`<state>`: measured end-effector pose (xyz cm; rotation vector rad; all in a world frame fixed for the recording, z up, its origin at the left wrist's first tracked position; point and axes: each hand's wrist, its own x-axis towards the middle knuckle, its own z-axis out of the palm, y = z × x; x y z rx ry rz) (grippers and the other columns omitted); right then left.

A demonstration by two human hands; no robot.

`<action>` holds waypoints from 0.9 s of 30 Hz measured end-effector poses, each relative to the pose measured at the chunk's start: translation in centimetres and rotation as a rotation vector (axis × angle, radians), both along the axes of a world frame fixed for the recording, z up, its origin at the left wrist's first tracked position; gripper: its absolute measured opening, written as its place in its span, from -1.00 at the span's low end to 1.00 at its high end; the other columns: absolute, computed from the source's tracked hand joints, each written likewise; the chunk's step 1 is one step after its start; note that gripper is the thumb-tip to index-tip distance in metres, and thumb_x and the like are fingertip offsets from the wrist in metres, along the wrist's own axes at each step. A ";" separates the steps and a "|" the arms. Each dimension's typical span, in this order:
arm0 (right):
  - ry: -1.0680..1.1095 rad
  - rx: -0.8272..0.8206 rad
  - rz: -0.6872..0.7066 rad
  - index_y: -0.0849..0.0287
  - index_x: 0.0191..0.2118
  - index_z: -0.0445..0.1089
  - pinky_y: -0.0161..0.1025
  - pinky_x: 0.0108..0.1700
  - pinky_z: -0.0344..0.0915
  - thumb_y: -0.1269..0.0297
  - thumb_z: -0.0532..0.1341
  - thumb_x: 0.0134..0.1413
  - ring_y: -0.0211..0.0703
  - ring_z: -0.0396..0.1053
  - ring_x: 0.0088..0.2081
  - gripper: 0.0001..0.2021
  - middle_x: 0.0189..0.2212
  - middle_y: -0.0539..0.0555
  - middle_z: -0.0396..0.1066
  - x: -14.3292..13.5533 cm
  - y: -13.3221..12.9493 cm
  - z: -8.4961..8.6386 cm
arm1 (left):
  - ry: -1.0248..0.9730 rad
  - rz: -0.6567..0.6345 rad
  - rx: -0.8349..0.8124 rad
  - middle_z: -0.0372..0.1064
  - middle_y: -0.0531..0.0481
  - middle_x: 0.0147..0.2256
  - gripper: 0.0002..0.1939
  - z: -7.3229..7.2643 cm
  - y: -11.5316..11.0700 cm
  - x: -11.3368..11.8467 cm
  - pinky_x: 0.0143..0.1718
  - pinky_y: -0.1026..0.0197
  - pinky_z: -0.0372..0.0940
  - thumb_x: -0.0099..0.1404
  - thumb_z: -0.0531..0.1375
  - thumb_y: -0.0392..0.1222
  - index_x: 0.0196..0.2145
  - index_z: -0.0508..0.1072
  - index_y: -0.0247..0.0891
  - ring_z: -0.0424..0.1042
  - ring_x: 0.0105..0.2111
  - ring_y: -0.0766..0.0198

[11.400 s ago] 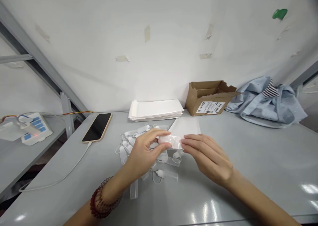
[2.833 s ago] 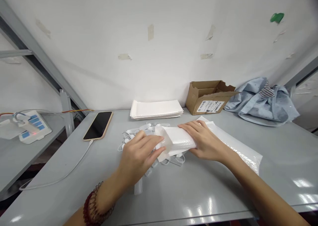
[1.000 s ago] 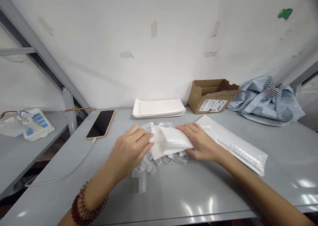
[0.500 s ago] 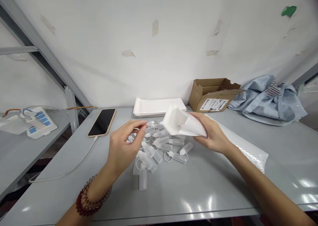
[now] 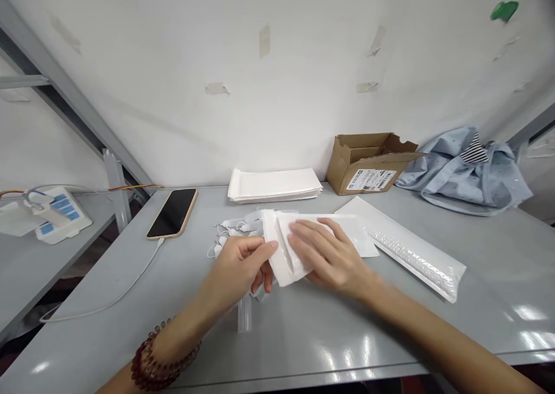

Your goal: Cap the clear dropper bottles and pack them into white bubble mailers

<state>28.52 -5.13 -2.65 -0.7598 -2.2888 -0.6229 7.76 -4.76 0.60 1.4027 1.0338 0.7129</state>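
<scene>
A white padded envelope (image 5: 358,232) lies across the middle, above the pile of small clear bottles (image 5: 245,313), hiding most of them. My left hand (image 5: 243,267) pinches the envelope's left end, by its flap, between thumb and fingers. Over the envelope's body, my right hand (image 5: 327,255) rests with its fingers together, gripping it from the right. The flap end faces my left hand. Whether anything is inside the envelope cannot be seen.
Behind is a stack of white envelopes (image 5: 275,185), with an open cardboard box (image 5: 368,166) to its right. Another padded envelope (image 5: 403,246) lies at the right, near blue cloth (image 5: 463,174). A phone (image 5: 172,214) with a cable and a power strip (image 5: 65,212) are at the left.
The envelope, held open and tilted before, is now flattened over the bottles. My left hand has moved right and taken hold of its flap end; my right hand has moved left onto it.
</scene>
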 end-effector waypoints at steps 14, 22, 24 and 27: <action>0.317 -0.090 0.074 0.17 -0.14 0.41 -0.10 -0.21 0.27 0.47 0.17 0.08 -0.12 0.44 -0.29 -0.78 -0.32 0.15 0.49 -0.5 -2.3 1.0 | 0.302 0.019 1.575 0.34 -0.34 0.03 -0.48 -2.7 0.1 0.5 0.06 -0.07 0.34 0.27 0.19 -0.34 0.16 0.19 -0.43 0.27 0.12 -0.01; 0.440 -0.203 0.244 0.14 -0.31 0.30 -0.29 -0.30 0.41 0.49 0.23 0.09 -0.26 0.43 -0.40 -0.88 -0.47 0.00 0.43 -1.6 -3.2 1.1 | 0.501 -0.154 1.585 0.33 -0.48 0.05 -0.51 -4.1 -0.3 1.6 0.11 -0.10 0.29 0.38 0.01 -0.37 0.21 0.04 -0.63 0.14 0.21 -0.07; 0.440 -0.132 0.250 0.12 -0.28 0.31 -0.26 -0.29 0.44 0.45 0.24 0.08 -0.22 0.43 -0.32 -0.88 -0.34 0.05 0.44 -1.4 -3.0 1.2 | 0.491 -0.154 1.587 0.38 -0.43 0.02 -0.53 -4.3 -0.2 1.4 0.10 -0.07 0.31 0.38 0.01 -0.39 0.21 0.06 -0.59 0.17 0.19 -0.03; 0.367 -0.016 0.190 0.12 -0.21 0.38 -0.15 -0.20 0.44 0.49 0.17 0.11 -0.12 0.40 -0.13 -0.84 -0.21 0.11 0.43 -0.8 -2.6 1.3 | 0.466 -0.130 1.582 0.41 -0.40 -0.01 -0.55 -4.1 -0.1 1.1 0.08 -0.04 0.33 0.37 0.00 -0.42 0.20 0.09 -0.52 0.21 0.17 0.00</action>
